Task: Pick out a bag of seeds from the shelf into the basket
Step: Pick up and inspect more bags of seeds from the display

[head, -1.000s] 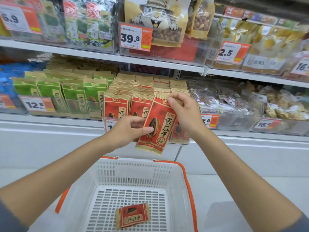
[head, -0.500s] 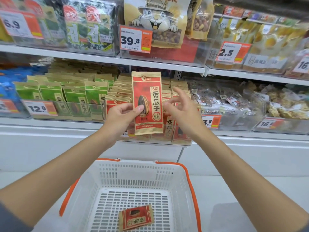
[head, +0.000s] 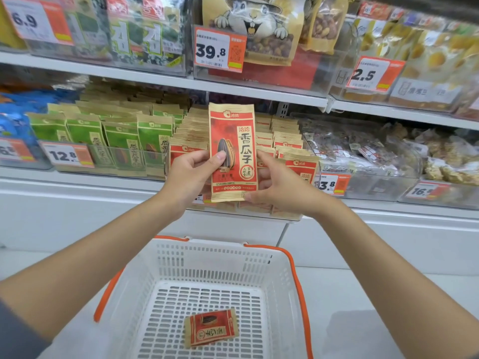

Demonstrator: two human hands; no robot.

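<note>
In front of the middle shelf (head: 103, 181), a red bag of seeds (head: 233, 141) is held upright above the white basket (head: 207, 257). Its left edge is pinched by the left hand (head: 190, 178), thumb on the front; its lower right corner is gripped by the right hand (head: 283, 186). A second packet (head: 211, 327) is seen lying flat inside the basket.

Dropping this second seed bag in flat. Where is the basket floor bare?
Bare floor: wide left of the lying seed bag, a narrower strip right of it, and behind it to the far wall of the basket. Only the near middle is taken.
</note>
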